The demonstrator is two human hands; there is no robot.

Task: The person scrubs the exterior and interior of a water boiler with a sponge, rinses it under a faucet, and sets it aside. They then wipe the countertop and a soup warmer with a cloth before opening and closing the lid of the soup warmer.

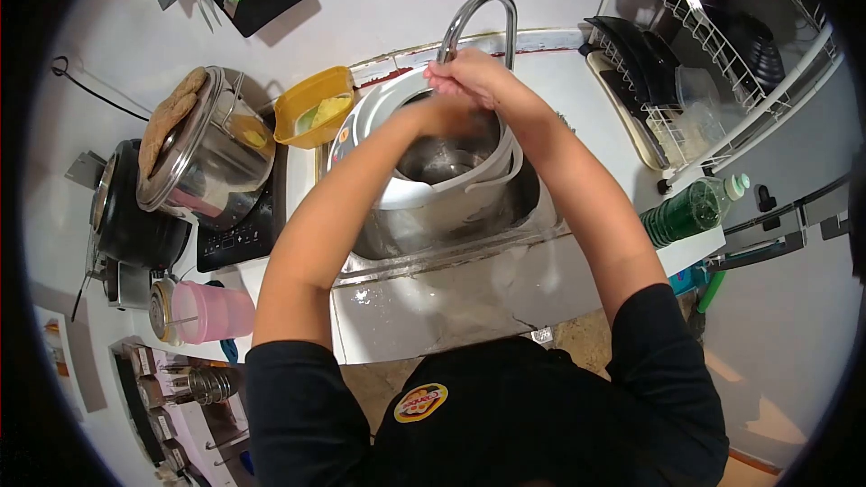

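A white and steel rice cooker (424, 203) stands in the sink (397, 263), with its round opening facing up. My left hand (448, 115) is over that opening, smeared by motion, and its fingers cannot be made out. Just above it, my right hand (474, 78) is at the end of the chrome faucet (469, 4), fingers curled together. Whether it grips anything is hidden. Both forearms cross above the cooker's rim. The dark metal inside of the cooker shows below my hands.
Left of the sink are a yellow tub (311, 131) with a sponge, a large steel pot (216, 149) on a black cooktop (230, 248), and a pink container (215, 313). To the right stand a green bottle (695, 212) and a dish rack (722, 54). Water drops dot the counter's front.
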